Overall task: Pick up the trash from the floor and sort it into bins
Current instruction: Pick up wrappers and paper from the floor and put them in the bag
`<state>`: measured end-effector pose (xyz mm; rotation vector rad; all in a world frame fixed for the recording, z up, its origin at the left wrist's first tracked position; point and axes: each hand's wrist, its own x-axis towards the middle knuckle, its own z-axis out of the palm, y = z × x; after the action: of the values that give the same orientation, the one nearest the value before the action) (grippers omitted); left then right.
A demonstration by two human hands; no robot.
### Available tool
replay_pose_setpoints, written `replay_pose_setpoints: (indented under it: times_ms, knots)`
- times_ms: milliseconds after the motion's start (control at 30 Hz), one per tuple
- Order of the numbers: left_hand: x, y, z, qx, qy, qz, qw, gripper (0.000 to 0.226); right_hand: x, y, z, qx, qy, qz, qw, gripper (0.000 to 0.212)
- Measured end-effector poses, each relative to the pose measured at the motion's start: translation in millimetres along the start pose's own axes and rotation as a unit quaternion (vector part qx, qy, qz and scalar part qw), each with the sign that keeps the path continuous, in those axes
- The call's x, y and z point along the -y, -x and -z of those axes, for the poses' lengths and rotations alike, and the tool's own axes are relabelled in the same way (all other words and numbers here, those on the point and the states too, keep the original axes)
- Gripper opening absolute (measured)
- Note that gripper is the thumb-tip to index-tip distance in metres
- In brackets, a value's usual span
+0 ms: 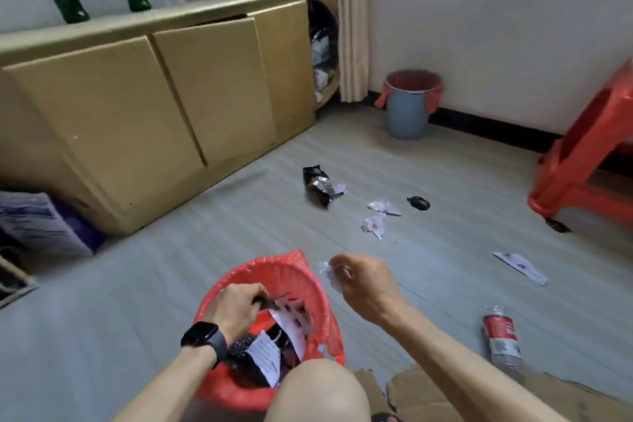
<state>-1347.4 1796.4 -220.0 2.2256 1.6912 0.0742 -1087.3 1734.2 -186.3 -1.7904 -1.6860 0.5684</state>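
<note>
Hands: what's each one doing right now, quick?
Left hand: fingers pinch a printed wrapper over the red-lined bin.
Right hand: fingers pinch a crumpled white paper scrap.

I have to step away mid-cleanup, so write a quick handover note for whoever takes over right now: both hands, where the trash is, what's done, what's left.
Left hand: grips a black-and-white wrapper over the near red-lined bin.
Right hand: pinches a crumpled paper scrap just beside that bin's rim.
Done: the near bin already holds papers and dark wrappers.
Left on the floor: foil bag, torn paper pieces, small black lump, flat leaflet, plastic bottle.
The blue bin stands by the far wall.
</note>
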Motion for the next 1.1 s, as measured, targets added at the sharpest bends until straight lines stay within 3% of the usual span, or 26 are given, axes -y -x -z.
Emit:
replay_pose_setpoints:
  times_ms: [233, 467, 733, 900, 1100]
  knots:
    - [9, 15, -11, 0.06, -0.007, 0.002, 0.998, 0.041, 30, -5, -52, 0.131, -0.076, -0.036, 0.988, 0.04]
    - [-24, -13, 14, 0.04, -0.029, -0.044, 0.998, 0.04, -2, 4, 26, 0.09, 0.042, -0.047, 0.994, 0.032]
    - [-191, -35, 47, 0.049, -0.079, -0.226, 0.97, 0.03, -58, 83, 182, 0.005, 0.158, -0.136, 0.978, 0.021]
    - [-311, -18, 14, 0.084, -0.12, -0.364, 0.92, 0.027, -103, 174, 240, -0.06, 0.145, -0.242, 0.958, 0.022]
    - [-428, 31, -59, 0.165, -0.107, -0.464, 0.864, 0.029, -154, 290, 267, -0.111, 0.113, -0.37, 0.915, 0.023]
